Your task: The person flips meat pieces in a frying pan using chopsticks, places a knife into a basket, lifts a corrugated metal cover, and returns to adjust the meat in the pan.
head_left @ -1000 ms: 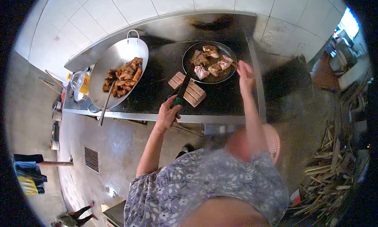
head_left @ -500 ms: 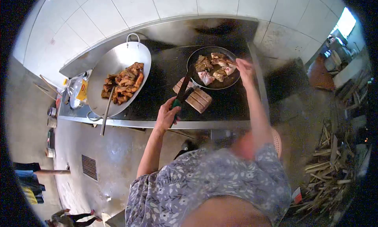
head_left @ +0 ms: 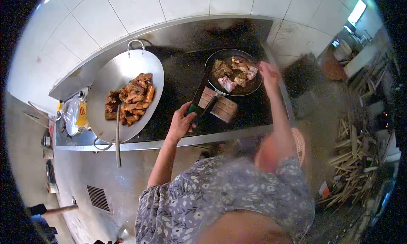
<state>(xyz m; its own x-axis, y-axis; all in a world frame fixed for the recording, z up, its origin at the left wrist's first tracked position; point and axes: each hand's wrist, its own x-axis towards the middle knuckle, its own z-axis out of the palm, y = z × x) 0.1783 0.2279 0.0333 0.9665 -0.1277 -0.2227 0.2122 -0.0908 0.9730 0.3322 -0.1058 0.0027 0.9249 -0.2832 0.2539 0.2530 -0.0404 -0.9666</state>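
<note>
"Anything moved since half a second ago?"

"Mostly the view: it has swung, so the steel wok (head_left: 123, 66) sits lower, off to the left of the left hand (head_left: 181, 121), and a far-off person's feet (head_left: 111, 242) have nearly slid out at the bottom. The meat pieces (head_left: 227, 84) keep much the same arrangement."

"How are the hands?"

"The left is curled closed round a green-handled tool (head_left: 192, 110), its dark blade pointing away toward the frying pan's left rim. Whether those fingers also touch the pan's black handle (head_left: 210, 102), I can't tell. The right hand (head_left: 269, 74) is bent and pinched on thin brown sticks (head_left: 255, 66), whose ends are too blurred to follow."

"And the meat?"

"In the frying pan (head_left: 242, 90), just left of the right hand and beyond the left; some pieces browned, one nearest the left hand pinkish. A ridged block (head_left: 224, 110) lies under the pan's handle, right of the left hand. The wok holds darker browned meat (head_left: 137, 95) and a long-handled utensil (head_left: 118, 146)."

"Any writing?"

"Far left of the left hand, past the wok, a clear plastic container (head_left: 72, 113) bears a yellow label (head_left: 81, 115) with a red mark; its lettering is too small to read."
</note>
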